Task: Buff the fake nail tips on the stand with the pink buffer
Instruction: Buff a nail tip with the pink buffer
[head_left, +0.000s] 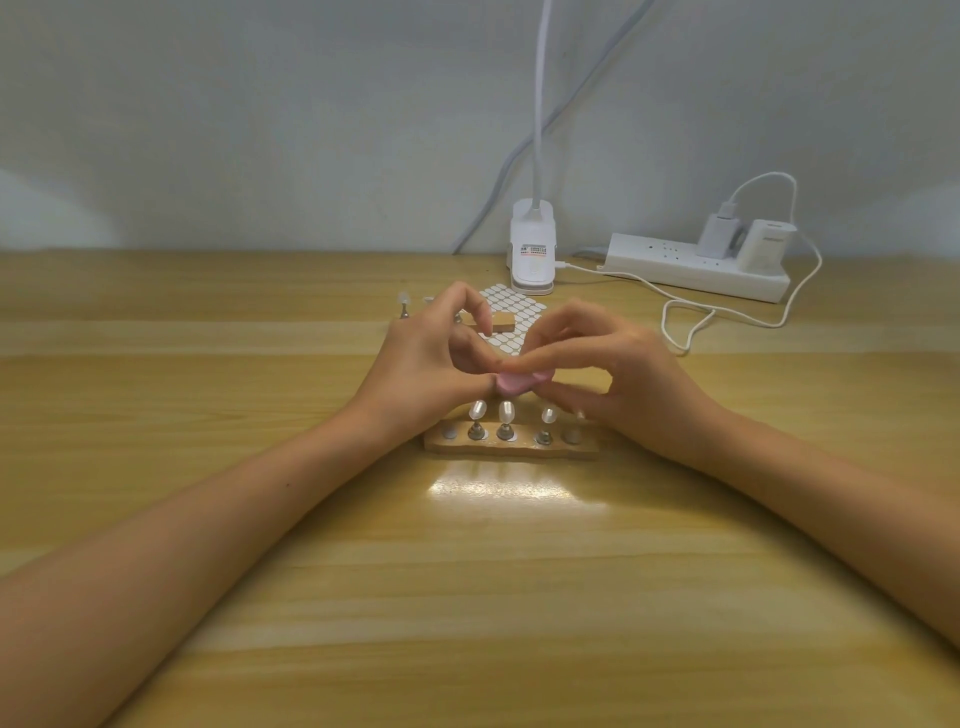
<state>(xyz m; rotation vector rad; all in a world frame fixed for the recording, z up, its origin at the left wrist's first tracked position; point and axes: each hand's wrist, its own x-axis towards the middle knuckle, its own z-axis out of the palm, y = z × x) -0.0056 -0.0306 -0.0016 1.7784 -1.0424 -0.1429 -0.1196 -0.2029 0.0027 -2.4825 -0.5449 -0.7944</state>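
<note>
Light wooden counter (467, 571) carries the wooden-block stand (511, 451) of pearly fake nail tips (506, 411); just above, right hand (618, 374) pinches the small pink foam buffer (519, 383), left hand (431, 358) curled at its end, grip unclear, so best lower it, stroke lightly, steady the stand.

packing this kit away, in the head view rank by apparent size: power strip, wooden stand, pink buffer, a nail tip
power strip and wooden stand: look alike, strip farther, unranked
pink buffer, partly hidden
nail tip
</note>
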